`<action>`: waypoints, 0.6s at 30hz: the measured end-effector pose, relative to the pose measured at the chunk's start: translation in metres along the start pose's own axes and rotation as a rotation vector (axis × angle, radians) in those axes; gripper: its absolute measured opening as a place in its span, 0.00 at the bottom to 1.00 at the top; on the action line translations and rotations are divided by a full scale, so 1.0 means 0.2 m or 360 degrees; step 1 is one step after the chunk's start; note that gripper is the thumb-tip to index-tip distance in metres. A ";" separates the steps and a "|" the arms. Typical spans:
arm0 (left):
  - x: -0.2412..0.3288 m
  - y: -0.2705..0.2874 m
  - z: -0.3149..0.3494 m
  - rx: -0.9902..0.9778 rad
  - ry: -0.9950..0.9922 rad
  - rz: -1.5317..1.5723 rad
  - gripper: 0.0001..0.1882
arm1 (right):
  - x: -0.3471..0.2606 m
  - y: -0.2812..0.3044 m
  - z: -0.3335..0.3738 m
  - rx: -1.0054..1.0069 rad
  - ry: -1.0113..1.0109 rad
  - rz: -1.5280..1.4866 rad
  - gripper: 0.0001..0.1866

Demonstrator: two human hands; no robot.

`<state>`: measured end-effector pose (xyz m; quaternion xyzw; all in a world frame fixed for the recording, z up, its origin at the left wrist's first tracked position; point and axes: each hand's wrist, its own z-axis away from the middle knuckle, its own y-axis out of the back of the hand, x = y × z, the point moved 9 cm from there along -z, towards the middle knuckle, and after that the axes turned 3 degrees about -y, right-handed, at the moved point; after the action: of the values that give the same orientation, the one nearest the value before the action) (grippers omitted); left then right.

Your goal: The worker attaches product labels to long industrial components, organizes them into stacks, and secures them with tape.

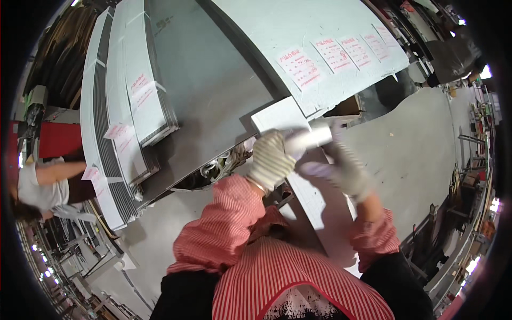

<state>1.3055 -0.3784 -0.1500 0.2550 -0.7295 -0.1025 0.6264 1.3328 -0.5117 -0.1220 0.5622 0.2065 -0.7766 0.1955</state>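
Observation:
A white board or wrapped bundle [282,115] lies under my hands, running from the table edge down toward my body. My left hand [272,160], in a grey-and-white striped glove, is closed beside its upper end; what the fingers hold is hidden. Between my hands is a short white roll-like thing [313,137], blurred, its kind unclear. My right hand [344,168], in a glove with purplish fingertips, is at the right of that thing. Motion smears its fingers, so I cannot tell whether they grip it.
A dark metal sheet [202,80] covers the worktable. Strapped stacks of long white-faced panels [146,109] lie at left, with red-printed labels. A wide pale sheet [341,37] with more labels lies at right. Another person [45,181] stands at the far left. Grey floor [410,138] shows at right.

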 end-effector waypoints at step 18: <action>0.72 -0.40 0.39 -0.0701 -0.0701 0.0189 0.36 | 0.77 0.96 0.23 0.0168 -0.0957 0.0657 0.19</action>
<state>1.2366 -0.5325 -0.0784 0.0420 -0.8215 -0.2739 0.4983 1.3549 -0.7084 -0.2746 0.3480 -0.0182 -0.8609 0.3707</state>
